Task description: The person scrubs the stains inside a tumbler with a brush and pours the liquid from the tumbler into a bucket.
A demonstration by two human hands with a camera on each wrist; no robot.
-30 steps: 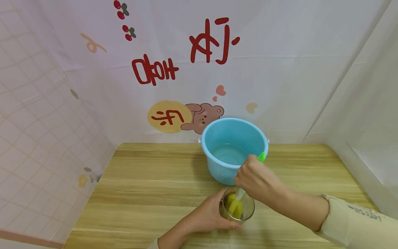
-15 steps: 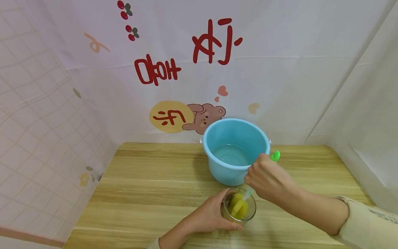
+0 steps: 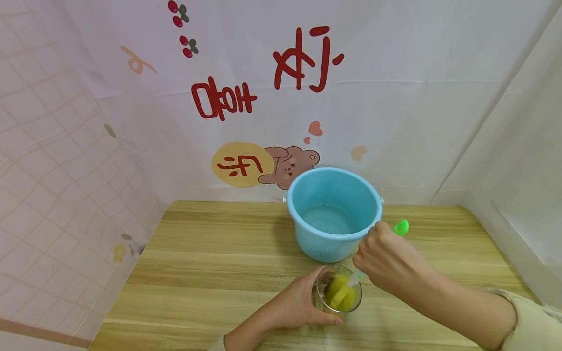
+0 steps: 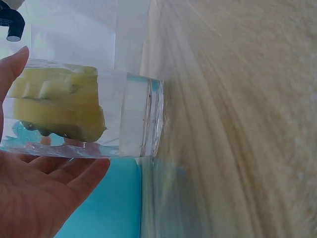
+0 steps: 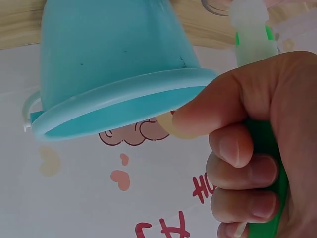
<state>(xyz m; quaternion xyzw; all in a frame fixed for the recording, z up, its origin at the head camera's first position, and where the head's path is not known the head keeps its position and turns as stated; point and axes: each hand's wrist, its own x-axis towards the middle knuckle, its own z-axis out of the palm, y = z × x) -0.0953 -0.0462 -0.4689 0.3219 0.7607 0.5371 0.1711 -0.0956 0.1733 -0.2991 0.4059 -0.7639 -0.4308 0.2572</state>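
Low over the wooden table, a clear drinking glass [image 4: 133,116] is held by my left hand [image 3: 295,304], with the thumb on one side and the fingers on the other. Inside it sits the yellow sponge head [image 3: 342,294] of a cup brush; the left wrist view shows this sponge [image 4: 59,101] above the glass's thick base. My right hand [image 3: 388,256] grips the brush's green handle [image 3: 401,227], which slants up to the right. In the right wrist view, curled fingers wrap around the handle [image 5: 265,225]. The left wrist view shows the base at or near the tabletop.
Just behind the glass stands a light blue bucket [image 3: 325,248] with what looks like shallow water inside. The wooden table [image 3: 210,263] meets a white printed backdrop [image 3: 404,122] at its rear. Light-coloured side walls stand to the left and right.
My right hand has moved right and slightly towards me, tilting the brush handle further to the right. The sponge has shifted a little inside the glass. My left hand keeps its hold.
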